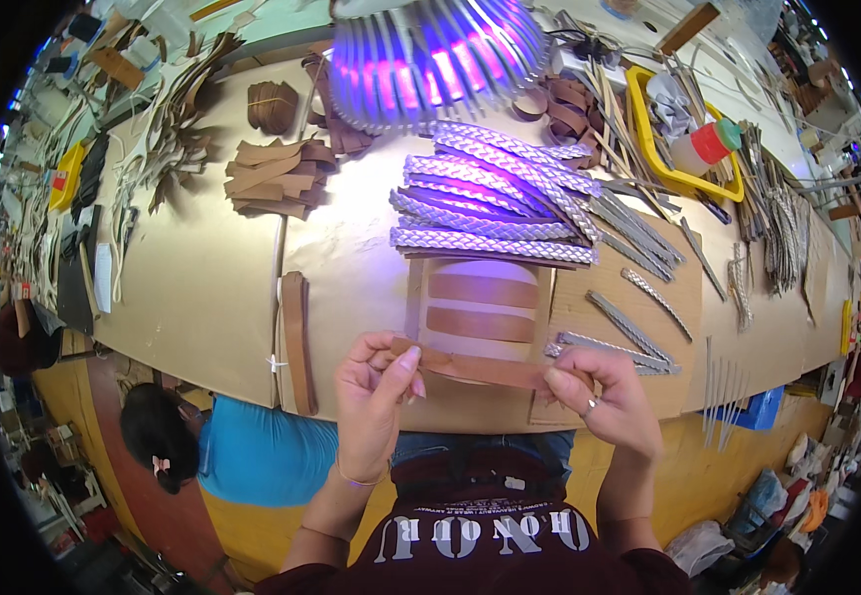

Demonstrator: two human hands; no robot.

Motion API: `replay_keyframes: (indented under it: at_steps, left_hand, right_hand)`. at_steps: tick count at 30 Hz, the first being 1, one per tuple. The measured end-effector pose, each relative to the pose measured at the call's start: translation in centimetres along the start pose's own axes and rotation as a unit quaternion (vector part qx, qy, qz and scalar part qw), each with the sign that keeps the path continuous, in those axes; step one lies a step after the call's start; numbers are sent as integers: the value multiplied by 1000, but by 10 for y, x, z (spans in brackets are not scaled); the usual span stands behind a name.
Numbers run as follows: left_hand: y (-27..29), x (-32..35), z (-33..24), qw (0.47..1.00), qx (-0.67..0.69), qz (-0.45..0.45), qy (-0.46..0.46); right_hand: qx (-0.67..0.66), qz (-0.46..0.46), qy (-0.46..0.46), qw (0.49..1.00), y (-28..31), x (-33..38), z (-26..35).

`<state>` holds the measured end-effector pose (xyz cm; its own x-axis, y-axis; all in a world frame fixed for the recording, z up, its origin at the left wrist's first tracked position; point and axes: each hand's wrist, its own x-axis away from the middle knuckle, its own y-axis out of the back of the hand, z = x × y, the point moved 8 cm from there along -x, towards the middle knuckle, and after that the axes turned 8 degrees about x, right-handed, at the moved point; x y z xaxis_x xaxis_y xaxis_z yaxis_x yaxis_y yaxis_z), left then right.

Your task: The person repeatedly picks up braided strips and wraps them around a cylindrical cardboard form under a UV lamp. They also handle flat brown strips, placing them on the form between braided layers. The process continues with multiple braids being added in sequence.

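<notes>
Brown leather strip (485,369): flat, long, held level just above table edge, 2 ends pinched.

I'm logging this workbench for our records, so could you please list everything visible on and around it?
brown strip: one, tan leather, held between both hands at the near table edge
strips on the board: two, tan, laid flat just beyond the hands
braided straps: several, silver-grey, stacked at table centre
loose braided pieces: a few, grey, right of the board
lamp: one, glowing purple, at the far edge
brown cut pieces: a pile, far left
yellow tray: one, far right, holding a bottle with a red cap
table: one, beige top
another person: one, blue top, below the table at left
left hand: fingers pinching the strip's left end
right hand: fingers pinching its right end
</notes>
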<state>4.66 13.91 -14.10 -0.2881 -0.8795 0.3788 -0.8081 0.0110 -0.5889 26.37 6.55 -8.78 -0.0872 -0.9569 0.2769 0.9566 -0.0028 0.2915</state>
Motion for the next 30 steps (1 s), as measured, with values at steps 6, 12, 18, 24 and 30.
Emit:
replay_keyframes:
  at_steps: [6,12,18,24,30]
  left_hand:
    - [4,2,12,999,14,-33,-19]
    - [9,7,31,989,142,-40,16]
    - [15,0,28,999,11,-48,16]
    - [30,-10,20,999,27,-6,35]
    - [-11,19,-45,958,-70,32,-277]
  right_hand:
    - [4,18,-38,999,-7,-12,-20]
    - [-28,20,-22,999,-7,-9,-26]
    - [-59,18,-87,994,-23,-11,-45]
    - [-64,-89,-107,988,-8,3,-60]
    - [68,-253,-84,961,54,44,-67]
